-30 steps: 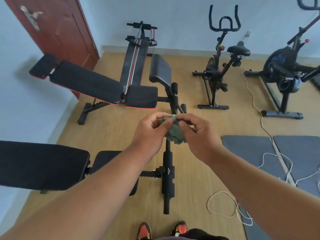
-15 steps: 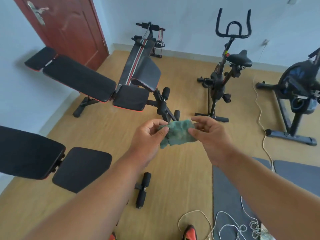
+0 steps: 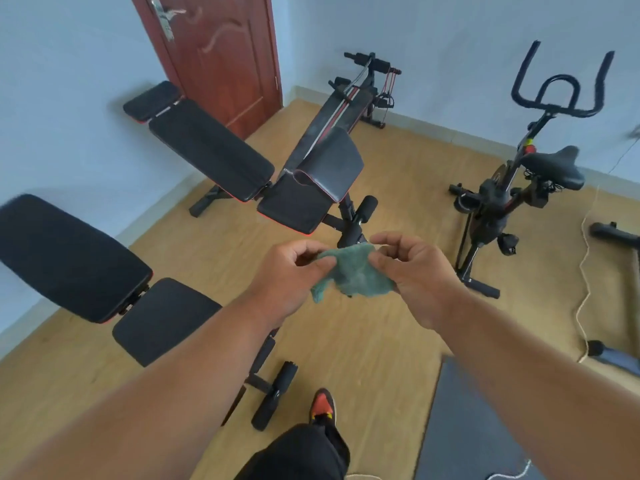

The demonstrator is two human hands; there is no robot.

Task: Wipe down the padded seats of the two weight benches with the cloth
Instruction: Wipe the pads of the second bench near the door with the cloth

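A green cloth (image 3: 353, 273) is stretched between my left hand (image 3: 287, 282) and my right hand (image 3: 415, 275), both pinching its upper edge in mid-air above the floor. The near weight bench has a black seat pad (image 3: 162, 318) and a long black back pad (image 3: 65, 256) at the lower left. Behind it stands the far bench, with its seat pad (image 3: 294, 206), back pad (image 3: 211, 154) and a raised curl pad (image 3: 332, 164). Neither hand touches a bench.
A brown door (image 3: 214, 53) stands behind the far bench. An exercise bike (image 3: 512, 188) is at the right, a rowing-type machine (image 3: 360, 88) by the back wall. A grey mat (image 3: 464, 427) and a white cord (image 3: 585, 258) lie on the wooden floor at the right. My shoe (image 3: 323, 405) is near the bench's foot rollers (image 3: 275, 396).
The view has swung left and closer to the benches. The cloth went from bunched between my fingers to spread open between both hands.
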